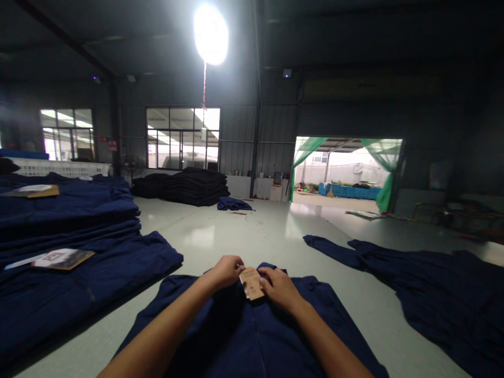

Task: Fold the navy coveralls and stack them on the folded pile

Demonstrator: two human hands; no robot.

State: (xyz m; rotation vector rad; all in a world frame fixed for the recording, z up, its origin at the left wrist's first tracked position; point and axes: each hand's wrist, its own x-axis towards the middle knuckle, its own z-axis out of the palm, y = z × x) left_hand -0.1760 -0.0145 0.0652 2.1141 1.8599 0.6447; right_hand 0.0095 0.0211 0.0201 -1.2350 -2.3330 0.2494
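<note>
A navy blue garment (pixel 252 341) lies in front of me on the pale table, its collar end away from me. Over its collar area is a brown cardboard hang tag (pixel 252 284) with small dark print. My left hand (pixel 228 270) has its fingers closed at the tag's upper left edge, apparently pinching it. At the tag's right edge is my right hand (pixel 280 286), thumb and fingers bent and apart, the thumb near or touching the card. Part of the collar is hidden behind the hands and tag.
Folded navy garments (pixel 90 294) with tags are stacked at left. A loose navy garment (pixel 444 294) spreads across the table (pixel 271 226) at right. Farther back are a pile of black garments (pixel 185 186) and a small navy cloth (pixel 234 203). A bright lamp (pixel 211 34) hangs above.
</note>
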